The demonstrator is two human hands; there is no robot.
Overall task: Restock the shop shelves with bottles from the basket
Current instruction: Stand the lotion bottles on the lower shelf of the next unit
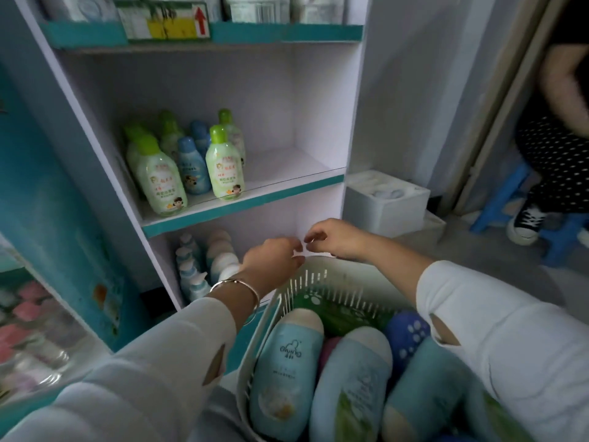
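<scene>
Head cam looks down at a white shelf unit (318, 100) with teal edges; green-capped and blue-capped bottles (191, 161) stand on its middle shelf, labels too small to read. Below sits a white slotted basket (306, 282) holding pale blue bottles (287, 368) lying down, one printed with a cloud logo. Both hands hover over its far rim, left hand (271, 260) and right hand (338, 237) loosely curled, fingertips nearly touching, gripping nothing.
</scene>
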